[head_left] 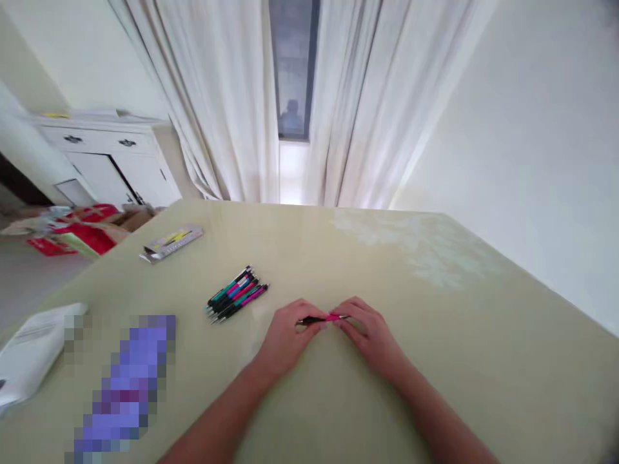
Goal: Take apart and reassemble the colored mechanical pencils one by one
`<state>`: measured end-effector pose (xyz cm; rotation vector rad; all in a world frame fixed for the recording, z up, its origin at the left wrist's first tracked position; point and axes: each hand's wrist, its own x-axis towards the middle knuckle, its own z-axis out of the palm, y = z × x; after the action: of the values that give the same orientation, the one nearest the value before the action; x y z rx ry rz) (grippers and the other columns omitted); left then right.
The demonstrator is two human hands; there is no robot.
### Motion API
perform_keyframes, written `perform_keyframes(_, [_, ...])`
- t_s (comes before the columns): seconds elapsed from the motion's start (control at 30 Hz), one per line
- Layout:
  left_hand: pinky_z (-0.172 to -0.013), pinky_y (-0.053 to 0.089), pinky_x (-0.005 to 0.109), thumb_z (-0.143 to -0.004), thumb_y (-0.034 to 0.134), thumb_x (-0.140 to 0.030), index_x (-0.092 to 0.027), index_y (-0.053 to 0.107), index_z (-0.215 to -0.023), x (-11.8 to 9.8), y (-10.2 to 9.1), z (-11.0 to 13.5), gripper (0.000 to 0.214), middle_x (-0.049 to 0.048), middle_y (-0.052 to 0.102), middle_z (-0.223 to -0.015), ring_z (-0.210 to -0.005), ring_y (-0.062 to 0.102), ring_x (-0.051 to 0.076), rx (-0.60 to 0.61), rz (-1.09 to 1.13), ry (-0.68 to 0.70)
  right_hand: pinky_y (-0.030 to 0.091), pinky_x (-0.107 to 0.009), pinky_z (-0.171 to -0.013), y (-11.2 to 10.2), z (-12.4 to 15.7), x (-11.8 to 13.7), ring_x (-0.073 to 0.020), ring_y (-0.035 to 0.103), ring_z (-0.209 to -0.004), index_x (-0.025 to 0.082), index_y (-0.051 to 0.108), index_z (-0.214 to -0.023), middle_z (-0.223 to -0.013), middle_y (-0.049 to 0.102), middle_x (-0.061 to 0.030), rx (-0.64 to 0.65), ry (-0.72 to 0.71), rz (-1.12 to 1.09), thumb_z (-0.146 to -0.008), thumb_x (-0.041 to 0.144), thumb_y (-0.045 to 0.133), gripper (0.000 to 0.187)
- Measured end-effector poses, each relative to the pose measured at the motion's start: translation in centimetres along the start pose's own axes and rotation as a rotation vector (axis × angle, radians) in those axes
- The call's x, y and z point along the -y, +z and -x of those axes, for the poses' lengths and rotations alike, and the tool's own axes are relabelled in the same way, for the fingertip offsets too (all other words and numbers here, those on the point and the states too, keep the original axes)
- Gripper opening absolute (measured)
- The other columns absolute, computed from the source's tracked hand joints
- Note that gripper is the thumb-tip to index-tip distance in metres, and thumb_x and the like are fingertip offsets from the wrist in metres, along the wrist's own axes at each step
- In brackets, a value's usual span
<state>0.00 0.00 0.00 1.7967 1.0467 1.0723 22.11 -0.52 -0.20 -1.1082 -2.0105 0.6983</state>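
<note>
While between hands, pen crosswise

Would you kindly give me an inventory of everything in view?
Pen: 1, black and pink, between both hands
Pile of pens: several, overlapping, mixed colours, left of the hands
Box: 1, grey and yellow, table's far left
Blurred item: 1, purple, table's near left
Unclear object: 1, white, table's left edge
Table: 1, pale yellow-green, beneath these
Clutter: uncountable, mostly red, beyond table's left
Cabinet: 1, white, far left
Curtains: at least 2, white, behind table
Window: 1, grey, between curtains
Left hand: 1, bare, pen's black end
Right hand: 1, bare, pen's pink end
</note>
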Motion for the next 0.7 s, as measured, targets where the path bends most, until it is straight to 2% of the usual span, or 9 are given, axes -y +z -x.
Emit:
perform_keyframes(0.13, [-0.075, 0.055, 0.025, -0.090, 0.073, -0.028, -0.021, 0.080, -0.094, 0.00, 0.30, -0.06, 0.011, 0.0014, 0.080, -0.089, -0.079, 0.072, 0.017, -0.047, -0.021, -0.057, 0.052, -0.032, -0.088, -0.02, -0.08, 0.17, -0.0202, 0.064, -0.098, 0.024, 0.073, -0.109, -0.102, 0.068, -0.0063, 0.027, 0.002, -0.019, -0.103, 0.028, 0.058, 0.017])
perform_keyframes(0.3, [-0.080, 0.055, 0.025, -0.088, 0.075, -0.022, -0.023, 0.081, -0.093, -0.07, 0.40, -0.17, 0.008, 0.0005, 0.079, -0.090, -0.083, 0.073, 0.017, -0.013, -0.030, 0.011, 0.052, -0.031, -0.087, -0.15, 0.06, -0.02, -0.0198, 0.065, -0.097, 0.025, 0.073, -0.108, -0.101, 0.068, -0.0058, -0.010, -0.008, -0.004, -0.101, 0.029, 0.060, 0.015])
perform_keyframes(0.53, [-0.079, 0.055, 0.026, -0.088, 0.077, -0.028, -0.024, 0.082, -0.095, -0.31, 0.47, -0.18, 0.010, 0.0002, 0.082, -0.090, -0.082, 0.074, 0.018, -0.044, -0.027, -0.025, 0.051, -0.031, -0.084, -0.34, 0.01, 0.52, -0.0195, 0.066, -0.092, 0.023, 0.075, -0.106, -0.096, 0.070, -0.0054, 0.031, 0.039, 0.015, -0.104, 0.031, 0.055, 0.021])
perform_keyframes(0.7, [-0.078, 0.056, 0.026, -0.087, 0.078, -0.025, -0.023, 0.082, -0.093, -0.36, 0.59, -0.07, 0.008, 0.0002, 0.081, -0.088, -0.080, 0.074, 0.017, -0.048, -0.017, 0.000, 0.052, -0.030, -0.082, -0.34, 0.03, 0.34, -0.0195, 0.065, -0.092, 0.023, 0.075, -0.106, -0.098, 0.069, -0.0062, -0.009, 0.019, -0.011, -0.101, 0.031, 0.061, 0.017])
